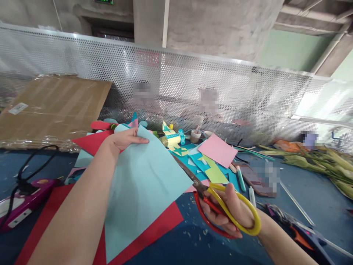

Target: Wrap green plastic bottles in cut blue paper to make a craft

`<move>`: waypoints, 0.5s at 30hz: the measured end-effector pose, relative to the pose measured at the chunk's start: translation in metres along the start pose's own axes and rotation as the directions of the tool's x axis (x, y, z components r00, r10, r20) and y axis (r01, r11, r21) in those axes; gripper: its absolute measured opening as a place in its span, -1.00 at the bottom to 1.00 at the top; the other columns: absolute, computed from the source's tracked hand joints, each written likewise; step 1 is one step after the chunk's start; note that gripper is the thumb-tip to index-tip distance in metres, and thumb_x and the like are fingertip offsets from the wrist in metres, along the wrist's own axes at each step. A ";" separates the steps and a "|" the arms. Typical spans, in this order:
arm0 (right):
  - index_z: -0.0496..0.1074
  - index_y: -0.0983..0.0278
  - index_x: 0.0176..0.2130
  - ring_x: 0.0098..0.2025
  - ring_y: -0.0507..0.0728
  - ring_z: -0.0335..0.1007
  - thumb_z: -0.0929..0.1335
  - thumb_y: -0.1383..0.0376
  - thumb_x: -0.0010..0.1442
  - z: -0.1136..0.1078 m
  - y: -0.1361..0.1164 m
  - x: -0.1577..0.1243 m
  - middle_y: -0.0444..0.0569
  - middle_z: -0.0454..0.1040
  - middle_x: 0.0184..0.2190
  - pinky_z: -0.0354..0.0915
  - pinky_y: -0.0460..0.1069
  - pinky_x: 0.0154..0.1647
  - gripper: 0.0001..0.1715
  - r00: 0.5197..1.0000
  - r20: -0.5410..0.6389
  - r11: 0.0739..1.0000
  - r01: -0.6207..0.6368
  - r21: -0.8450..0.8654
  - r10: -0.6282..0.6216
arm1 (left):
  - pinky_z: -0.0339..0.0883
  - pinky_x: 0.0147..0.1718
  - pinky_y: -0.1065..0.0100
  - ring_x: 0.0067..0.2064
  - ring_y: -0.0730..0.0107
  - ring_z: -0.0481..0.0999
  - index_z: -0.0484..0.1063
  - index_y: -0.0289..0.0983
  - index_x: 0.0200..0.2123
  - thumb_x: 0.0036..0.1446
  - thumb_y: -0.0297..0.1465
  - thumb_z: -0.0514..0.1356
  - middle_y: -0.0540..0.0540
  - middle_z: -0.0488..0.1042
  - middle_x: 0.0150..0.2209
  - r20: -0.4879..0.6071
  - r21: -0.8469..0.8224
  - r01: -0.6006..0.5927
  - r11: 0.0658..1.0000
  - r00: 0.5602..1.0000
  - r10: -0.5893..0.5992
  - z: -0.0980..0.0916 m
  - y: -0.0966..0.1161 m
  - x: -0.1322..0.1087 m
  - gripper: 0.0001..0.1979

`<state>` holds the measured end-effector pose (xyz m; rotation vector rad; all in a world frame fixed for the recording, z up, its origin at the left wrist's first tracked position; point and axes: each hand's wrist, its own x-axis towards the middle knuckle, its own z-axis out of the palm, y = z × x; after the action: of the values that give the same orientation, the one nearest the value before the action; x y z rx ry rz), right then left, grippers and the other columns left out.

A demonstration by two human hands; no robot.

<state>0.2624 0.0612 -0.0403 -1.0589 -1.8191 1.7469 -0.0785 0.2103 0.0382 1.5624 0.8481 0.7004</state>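
Observation:
My left hand pinches the top edge of a light blue sheet of paper, holding it tilted up above the table. In my right hand is a pair of scissors with one yellow and one red handle. Their blades point up and left along the right edge of the blue sheet, and part of them may lie behind it. My fingers and thumb go through the handle loops. Beneath the blue sheet lies red paper.
Pink paper, green paper and blue scraps lie beyond the scissors. A yellow paper-wrapped bottle is behind them. At left are a purple power strip and cardboard; at right, a glue gun and corn husks.

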 end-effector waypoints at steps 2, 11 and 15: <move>0.27 0.25 -0.37 -0.78 -0.10 -0.02 -0.15 -0.53 -0.16 -0.002 0.002 0.000 -0.26 0.11 -0.69 0.04 -0.20 -0.84 0.08 0.999 0.032 0.996 0.012 0.083 -0.015 | 0.47 -0.22 0.32 -0.31 0.23 0.59 0.59 -0.20 -0.35 -0.17 -0.28 0.46 -0.03 0.59 -0.44 0.009 0.005 0.016 1.000 1.000 -0.016 0.000 0.000 0.001 -0.74; 0.33 0.20 -0.28 -0.64 -0.04 0.02 -0.01 -0.51 -0.07 0.003 -0.001 0.004 -0.19 0.18 -0.56 0.39 0.04 -0.51 -0.02 0.986 0.151 0.971 0.032 0.237 -0.069 | 0.50 -0.32 0.36 -0.34 0.23 0.60 0.61 -0.25 -0.40 -0.16 -0.32 0.45 -0.07 0.62 -0.40 0.082 0.047 0.052 0.998 0.995 -0.056 0.005 -0.001 0.009 -0.80; 0.33 0.19 -0.27 -0.63 -0.03 0.00 -0.02 -0.53 -0.10 0.004 -0.002 0.003 -0.19 0.18 -0.55 0.38 0.06 -0.48 0.00 0.987 0.139 0.971 0.047 0.236 -0.082 | 0.50 -0.35 0.38 -0.33 0.23 0.61 0.62 -0.24 -0.41 -0.14 -0.32 0.44 -0.07 0.63 -0.42 0.116 0.048 0.045 0.998 0.992 -0.050 0.009 -0.001 0.011 -0.81</move>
<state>0.2572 0.0609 -0.0395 -0.7880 -1.6602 1.9866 -0.0655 0.2142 0.0361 1.6028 0.8162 0.5534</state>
